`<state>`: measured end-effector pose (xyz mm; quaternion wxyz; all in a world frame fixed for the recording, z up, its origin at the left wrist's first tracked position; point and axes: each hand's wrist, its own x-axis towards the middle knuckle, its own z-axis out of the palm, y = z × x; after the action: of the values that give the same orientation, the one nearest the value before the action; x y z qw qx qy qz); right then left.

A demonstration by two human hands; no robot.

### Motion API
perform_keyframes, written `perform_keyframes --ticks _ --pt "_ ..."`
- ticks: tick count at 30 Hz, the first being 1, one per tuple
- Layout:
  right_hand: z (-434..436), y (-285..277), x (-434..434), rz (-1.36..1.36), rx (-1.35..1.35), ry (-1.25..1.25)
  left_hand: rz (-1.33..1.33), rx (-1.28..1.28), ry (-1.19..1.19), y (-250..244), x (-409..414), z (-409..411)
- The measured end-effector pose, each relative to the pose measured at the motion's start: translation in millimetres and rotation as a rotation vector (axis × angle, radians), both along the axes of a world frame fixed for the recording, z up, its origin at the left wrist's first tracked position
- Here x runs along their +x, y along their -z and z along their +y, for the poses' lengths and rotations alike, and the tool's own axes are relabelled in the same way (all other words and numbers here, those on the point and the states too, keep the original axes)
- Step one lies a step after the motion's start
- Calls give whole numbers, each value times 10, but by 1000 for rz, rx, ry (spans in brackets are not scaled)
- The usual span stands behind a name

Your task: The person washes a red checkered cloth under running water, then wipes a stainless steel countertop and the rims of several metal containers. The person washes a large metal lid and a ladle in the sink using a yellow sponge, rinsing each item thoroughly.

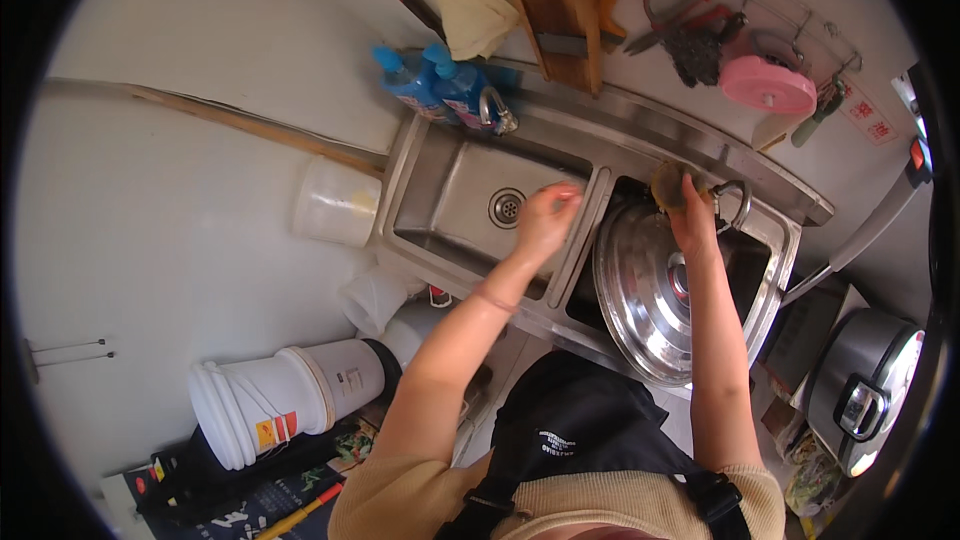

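A large round metal lid [637, 292] with a knob lies tilted over the right basin of a double stainless steel sink [559, 292]. Beyond the lid's far edge, near the right faucet [744, 202], my right hand [691, 214] grips a yellowish round object, perhaps a cup or bowl [667, 186]. My left hand [551, 217] is raised over the left basin, its fingers curled and blurred; whether it holds something small cannot be told. Below it shows the drain [508, 208] of that basin.
Two blue pump bottles [409, 82] stand behind the left basin. Scissors [671, 11], a wooden grater [559, 15] and a pink lid [769, 86] hang from a wire rack. White buckets [262, 405] are at lower left, a rice cooker [855, 390] at right.
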<state>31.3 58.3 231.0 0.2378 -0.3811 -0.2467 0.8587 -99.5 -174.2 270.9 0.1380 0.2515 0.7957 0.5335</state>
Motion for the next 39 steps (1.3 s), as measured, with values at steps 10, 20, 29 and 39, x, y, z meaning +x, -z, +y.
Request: perform_keyframes --ticks 10,20,29,39 --pt "-670 -563 -1257 179 63 -256 716 -166 -144 -1030 -1787 -873" --pt "-1558 -1333 -3140 424 -455 -272 1009 -371 265 -1014 -2729 -492" --pt "-1456 -1172 -1841 328 -300 -211 1013 -445 217 -837 -2492 -595" --pt "-1222 -672 1407 -610 1433 -1196 166 -89 687 -158 143 -161"
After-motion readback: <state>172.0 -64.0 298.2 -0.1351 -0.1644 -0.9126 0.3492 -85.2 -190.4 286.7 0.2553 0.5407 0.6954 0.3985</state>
